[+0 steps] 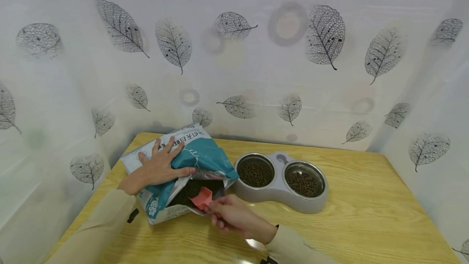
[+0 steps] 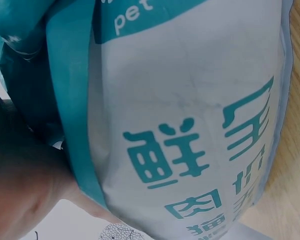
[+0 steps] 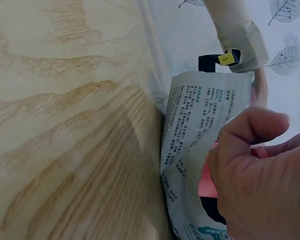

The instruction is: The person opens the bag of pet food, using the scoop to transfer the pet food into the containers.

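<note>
From above the fingers (image 1: 168, 145), the head view faces forward and down; each wrist view looks from close behind its fingers, the left nearest the bag (image 1: 210, 154), which all three share.

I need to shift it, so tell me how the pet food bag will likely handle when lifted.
The pet food bag will probably flop, since its walls crease and fold near the left hand. Its open mouth could let the dark contents inside spill if tipped. It may feel slippery: the teal film looks smooth and shiny.
</note>
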Demonstrator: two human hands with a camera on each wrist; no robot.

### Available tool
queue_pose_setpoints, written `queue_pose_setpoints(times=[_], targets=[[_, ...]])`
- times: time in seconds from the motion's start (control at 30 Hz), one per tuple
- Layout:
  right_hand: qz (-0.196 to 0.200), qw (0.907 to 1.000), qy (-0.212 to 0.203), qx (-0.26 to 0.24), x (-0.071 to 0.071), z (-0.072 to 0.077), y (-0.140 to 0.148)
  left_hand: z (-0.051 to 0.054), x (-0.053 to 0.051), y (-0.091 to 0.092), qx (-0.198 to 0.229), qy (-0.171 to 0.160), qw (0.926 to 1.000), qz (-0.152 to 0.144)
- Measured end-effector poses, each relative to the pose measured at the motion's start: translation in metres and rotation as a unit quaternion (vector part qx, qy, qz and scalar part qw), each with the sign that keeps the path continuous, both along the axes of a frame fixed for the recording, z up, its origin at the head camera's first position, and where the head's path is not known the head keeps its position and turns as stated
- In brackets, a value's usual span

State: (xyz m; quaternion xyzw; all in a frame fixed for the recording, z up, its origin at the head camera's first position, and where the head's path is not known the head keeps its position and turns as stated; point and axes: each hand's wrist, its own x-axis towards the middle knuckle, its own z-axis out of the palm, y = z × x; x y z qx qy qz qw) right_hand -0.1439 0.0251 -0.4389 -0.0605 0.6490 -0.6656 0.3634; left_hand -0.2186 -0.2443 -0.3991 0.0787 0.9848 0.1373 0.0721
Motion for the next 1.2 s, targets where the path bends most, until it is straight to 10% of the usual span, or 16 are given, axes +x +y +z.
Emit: queue_pose_setpoints(times=[1.2], targets=[[0.016, 0.9952, -0.038, -0.089, 0.005, -0.002, 0.035, -0.003, 0.0, -0.001, 0.006, 0.015, 0.9999, -0.003]])
